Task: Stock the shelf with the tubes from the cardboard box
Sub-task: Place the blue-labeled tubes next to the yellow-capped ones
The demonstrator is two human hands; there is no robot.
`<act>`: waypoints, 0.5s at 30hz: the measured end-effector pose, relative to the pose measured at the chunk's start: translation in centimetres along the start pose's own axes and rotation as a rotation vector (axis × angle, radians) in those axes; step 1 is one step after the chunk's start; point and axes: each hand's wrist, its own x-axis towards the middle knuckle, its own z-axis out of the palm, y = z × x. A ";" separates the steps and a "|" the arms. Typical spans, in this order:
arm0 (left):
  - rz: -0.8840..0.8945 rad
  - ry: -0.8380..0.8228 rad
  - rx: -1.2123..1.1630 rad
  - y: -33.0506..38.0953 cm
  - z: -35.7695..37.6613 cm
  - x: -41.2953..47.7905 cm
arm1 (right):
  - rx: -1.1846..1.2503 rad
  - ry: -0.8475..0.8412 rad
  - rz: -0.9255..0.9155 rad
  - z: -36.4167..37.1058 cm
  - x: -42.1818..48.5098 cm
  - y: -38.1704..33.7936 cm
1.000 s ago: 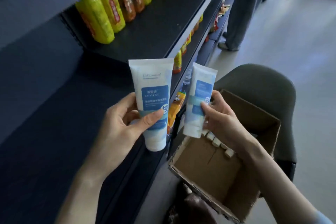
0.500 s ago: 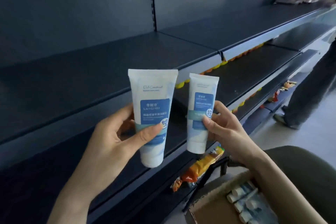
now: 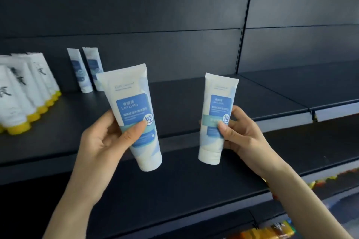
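My left hand (image 3: 101, 141) grips a white tube with a blue label (image 3: 134, 103), cap down and tilted a little left. My right hand (image 3: 244, 134) pinches a second, matching tube (image 3: 215, 103), held upright with its cap down. Both tubes hang in front of the dark shelf (image 3: 194, 91), just off its front edge. Two more tubes of the same kind (image 3: 85, 70) stand at the back left of that shelf. The cardboard box is out of view.
A row of white tubes with yellow caps (image 3: 25, 93) fills the shelf's left end. A vertical upright (image 3: 242, 25) divides the back panel. Lower shelves (image 3: 194, 180) lie below, with yellow and orange packets (image 3: 310, 229) at the bottom right.
My view has swung up from the box to a higher shelf. Both hands have risen with their tubes, which now sit wider apart. The box and the person nearby have left the frame.
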 end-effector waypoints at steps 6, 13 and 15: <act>0.035 0.102 0.058 0.4 -6.2 2.0 | -0.030 -0.048 -0.061 5.3 5.0 -0.2; 0.083 0.134 0.117 0.3 -12.0 3.7 | -0.118 -0.057 -0.128 11.9 11.8 0.1; 0.087 0.141 0.124 0.1 -13.2 4.0 | -0.120 -0.051 -0.118 13.3 14.1 0.7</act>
